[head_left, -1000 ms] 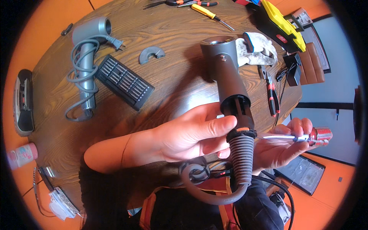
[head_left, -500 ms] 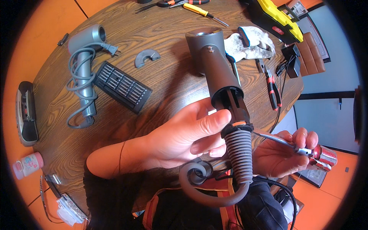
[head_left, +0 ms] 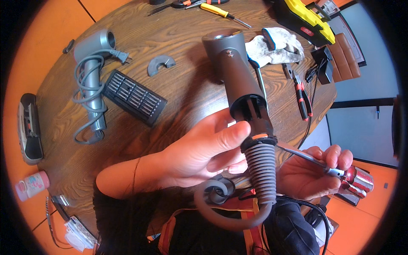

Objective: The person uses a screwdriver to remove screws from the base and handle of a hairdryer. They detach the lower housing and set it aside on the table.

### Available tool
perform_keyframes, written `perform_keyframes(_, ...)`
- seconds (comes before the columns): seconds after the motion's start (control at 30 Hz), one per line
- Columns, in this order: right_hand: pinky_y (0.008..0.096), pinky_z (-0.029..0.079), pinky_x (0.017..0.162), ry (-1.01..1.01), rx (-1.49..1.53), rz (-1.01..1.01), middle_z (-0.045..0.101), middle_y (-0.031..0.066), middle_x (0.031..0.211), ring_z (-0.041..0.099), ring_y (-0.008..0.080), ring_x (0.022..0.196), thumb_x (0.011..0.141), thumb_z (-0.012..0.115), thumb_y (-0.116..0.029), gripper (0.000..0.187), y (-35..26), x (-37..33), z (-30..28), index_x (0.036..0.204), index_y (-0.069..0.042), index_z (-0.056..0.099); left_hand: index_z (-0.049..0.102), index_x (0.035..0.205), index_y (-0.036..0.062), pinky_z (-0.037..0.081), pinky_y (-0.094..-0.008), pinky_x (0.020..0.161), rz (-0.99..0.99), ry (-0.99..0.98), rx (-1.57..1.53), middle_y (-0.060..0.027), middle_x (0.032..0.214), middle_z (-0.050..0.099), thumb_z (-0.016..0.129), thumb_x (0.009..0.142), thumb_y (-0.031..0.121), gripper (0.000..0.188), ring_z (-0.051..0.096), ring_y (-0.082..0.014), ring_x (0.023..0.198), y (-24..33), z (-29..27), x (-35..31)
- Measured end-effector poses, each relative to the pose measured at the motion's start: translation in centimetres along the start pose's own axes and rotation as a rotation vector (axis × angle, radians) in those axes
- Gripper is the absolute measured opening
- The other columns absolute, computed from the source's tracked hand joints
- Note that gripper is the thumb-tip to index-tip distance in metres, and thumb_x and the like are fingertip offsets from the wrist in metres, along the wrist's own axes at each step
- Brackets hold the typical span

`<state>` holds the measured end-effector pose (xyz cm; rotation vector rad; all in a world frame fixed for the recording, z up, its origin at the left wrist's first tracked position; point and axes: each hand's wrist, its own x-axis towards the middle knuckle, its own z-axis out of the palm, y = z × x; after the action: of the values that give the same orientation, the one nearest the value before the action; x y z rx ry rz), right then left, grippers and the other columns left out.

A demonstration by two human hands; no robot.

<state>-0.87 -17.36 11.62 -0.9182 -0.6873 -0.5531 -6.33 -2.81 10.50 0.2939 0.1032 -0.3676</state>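
Observation:
A dark grey hair dryer [head_left: 242, 76] hangs tilted before me, its black inner handle core [head_left: 255, 117] bare below the grey barrel. My left hand [head_left: 216, 146] grips that core, thumb in front and fingers curled behind it. From the core's lower end runs a ribbed grey cord sleeve [head_left: 260, 172], whose thick cord loops near my lap. My right hand [head_left: 312, 172] is closed on a screwdriver [head_left: 357, 180] with a red and silver handle. Its shaft points left at the collar above the ribbed sleeve; the tip is hidden behind the collar.
On the wooden table [head_left: 187, 91] lie a second, silver hair dryer [head_left: 91, 80] wrapped in its cord, a bit case [head_left: 135, 97], a grey half-ring [head_left: 160, 65], a glove [head_left: 278, 46], red-black pliers [head_left: 301, 100] and a yellow screwdriver [head_left: 223, 12]. A yellow-black toolbox [head_left: 304, 23] stands far right.
The dark hair dryer and my left hand have shifted slightly left. More of the screwdriver's shaft shows between the collar and my right hand, which keeps its hold.

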Motion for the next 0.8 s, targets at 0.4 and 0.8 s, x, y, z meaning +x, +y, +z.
perform_keyframes(0.4, 0.0317, 0.055, 0.052, -0.254, -0.141, -0.035, 0.047, 0.0073, 0.085, 0.055, 0.0165, 0.069, 0.078, 0.064, -0.02, 0.035, 0.0, 3.1, 1.2, 0.096, -0.001, 0.04, 0.041, 0.112, 0.0057, 0.041, -0.0303, 0.077, -0.042, -0.17, -0.088, -0.0082, 0.101, 0.052, 0.054, 0.085, 0.033, 0.04, 0.049, -0.0144, 0.089, 1.2, -0.5, -0.9)
perform_keyframes(0.8, 0.0281, 0.053, 0.049, -0.385, -0.172, -0.12, 0.046, 0.0094, 0.087, 0.053, 0.0148, 0.068, 0.08, 0.062, -0.02, 0.038, 1.2, 4.9, 1.1, 0.102, -0.001, 0.037, 0.046, 0.111, -0.0014, 0.034, -0.0184, 0.054, -0.077, -0.166, -0.145, -0.0028, 0.08, 0.055, 0.05, 0.086, 0.038, 0.047, 0.042, -0.0019, 0.051, 1.5, -0.3, -0.9)
